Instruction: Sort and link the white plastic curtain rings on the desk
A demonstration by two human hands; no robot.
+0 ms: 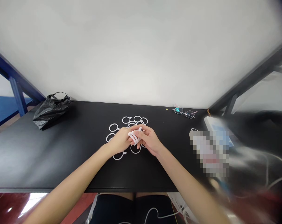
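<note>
Several white rings [135, 140], each with a small tab and looking like curtain rings, are bunched together between my two hands. My left hand [121, 139] is closed around the bunch from the left, its fingers partly hidden behind the rings. From the other side, my right hand [151, 140] grips the same bunch with its thumb across the front. More loose white rings [114, 123] lie scattered on the black table [85, 165] around and beneath my hands. Part of that scatter is covered by my hands.
A crumpled black plastic bag [51, 109] sits at the back left. Eyeglasses [189, 114] lie near the white wall at the back right. To the right are a white and blue box [217, 129], a pixelated item [208, 154] and a blurred white cable [281, 169].
</note>
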